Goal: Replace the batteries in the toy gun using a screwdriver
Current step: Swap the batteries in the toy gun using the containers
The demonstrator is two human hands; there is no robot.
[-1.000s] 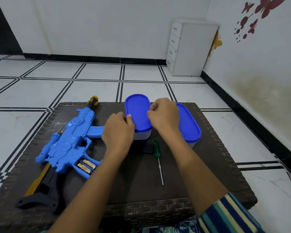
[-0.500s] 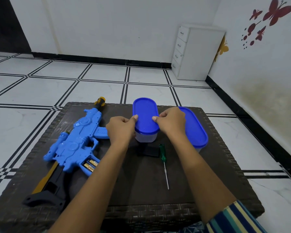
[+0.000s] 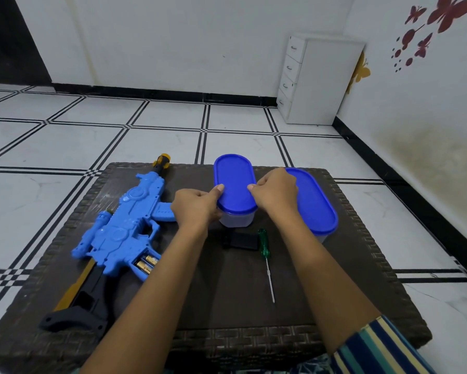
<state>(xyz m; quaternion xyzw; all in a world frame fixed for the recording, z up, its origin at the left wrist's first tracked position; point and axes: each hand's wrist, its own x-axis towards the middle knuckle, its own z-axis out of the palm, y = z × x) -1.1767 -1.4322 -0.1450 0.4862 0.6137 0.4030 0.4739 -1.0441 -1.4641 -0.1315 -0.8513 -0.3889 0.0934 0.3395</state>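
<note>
Indoors, left hand [image 3: 197, 206] and right hand [image 3: 276, 193] grip a lidded container [image 3: 233, 182] on a woven table [image 3: 227, 292] over tiles [image 3: 65, 147].

Before me a dark woven worktop [image 3: 254, 344] stands on a floor [image 3: 65, 147] of large white tiles crossed by black double lines. Ahead, a plain white wall [image 3: 173, 41] meets the floor along a black skirting strip [image 3: 156, 94]. At the far left is a dark opening [image 3: 8, 39]. In the right corner a small white chest of drawers [image 3: 324, 82] stands against the right wall [image 3: 429, 109]. That wall carries red butterfly stickers [image 3: 443, 14], a yellow one [image 3: 360, 72] just beside the chest, and a brownish stain [image 3: 421, 152] lower down. The light is even and soft.
</note>
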